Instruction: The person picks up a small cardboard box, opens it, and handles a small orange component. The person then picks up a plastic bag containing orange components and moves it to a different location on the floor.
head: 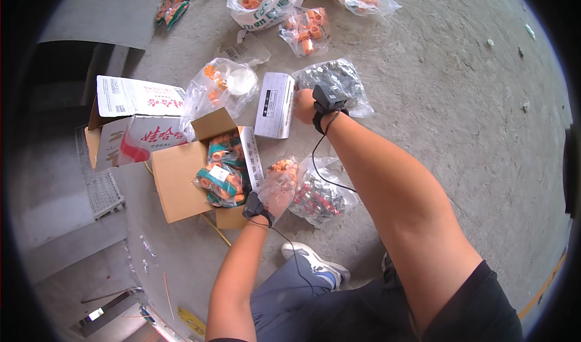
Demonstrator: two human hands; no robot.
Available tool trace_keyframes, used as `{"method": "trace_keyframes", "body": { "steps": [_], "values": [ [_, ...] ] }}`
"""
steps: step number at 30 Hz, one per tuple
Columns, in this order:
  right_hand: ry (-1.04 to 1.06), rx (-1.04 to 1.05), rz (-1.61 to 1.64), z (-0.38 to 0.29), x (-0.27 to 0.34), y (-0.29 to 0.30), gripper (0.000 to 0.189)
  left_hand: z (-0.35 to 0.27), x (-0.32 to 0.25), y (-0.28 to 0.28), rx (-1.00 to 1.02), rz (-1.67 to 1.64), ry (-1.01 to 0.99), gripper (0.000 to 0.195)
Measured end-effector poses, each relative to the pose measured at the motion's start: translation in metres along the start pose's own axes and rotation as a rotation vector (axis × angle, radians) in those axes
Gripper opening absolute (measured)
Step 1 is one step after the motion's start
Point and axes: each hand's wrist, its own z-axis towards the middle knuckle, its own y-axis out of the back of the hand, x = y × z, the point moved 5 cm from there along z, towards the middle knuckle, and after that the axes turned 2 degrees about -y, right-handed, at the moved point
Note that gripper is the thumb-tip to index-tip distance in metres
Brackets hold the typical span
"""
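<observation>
My left hand (278,196) is at a clear plastic bag of small orange pipe fittings (282,169). Clear film lies over the back of this hand, and its fingers are blurred by the plastic. Just to the right lies a clear bag of red and dark metal parts (320,201). My right hand (305,107) is curled beside the right side of a white carton (273,106). It touches the near-left edge of a clear bag of grey parts (333,81); its fingertips are hidden. Each wrist wears a black strapped device with a cable.
An open cardboard box (181,178) holds bagged orange fittings with green bands (221,183). Behind it are a printed white carton (140,124) and a bag with a white roll (240,82). More bags of orange fittings (308,29) lie farther off. My shoe (317,265) is on the concrete floor.
</observation>
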Motion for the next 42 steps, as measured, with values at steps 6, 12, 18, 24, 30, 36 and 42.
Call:
{"method": "trace_keyframes", "body": {
  "steps": [6,12,18,24,30,36,42],
  "values": [
    [-0.014,0.054,0.028,0.000,0.008,-0.007,0.032,0.000,-0.009,-0.002,0.148,0.432,-0.221,0.028],
    [0.081,0.060,0.128,0.000,0.026,0.016,0.036,-0.009,-0.046,0.050,0.261,0.476,-0.379,0.024],
    [0.324,0.077,0.654,0.010,0.101,0.053,0.037,-0.033,-0.066,0.180,0.001,-0.838,0.537,0.024],
    [0.891,0.387,1.007,-0.065,0.243,0.135,0.022,-0.057,-0.101,0.289,-0.776,-1.419,0.355,0.023],
    [0.994,0.717,0.954,-0.151,0.291,0.168,0.017,-0.071,-0.095,0.301,-1.097,-1.318,0.225,0.025],
    [1.185,0.640,0.758,-0.166,0.299,0.157,0.021,-0.067,-0.091,0.305,-1.021,-0.815,0.210,0.028],
    [0.995,0.726,0.786,-0.158,0.292,0.154,0.022,-0.063,-0.093,0.305,-1.087,-0.806,0.211,0.026]
  ]
}}
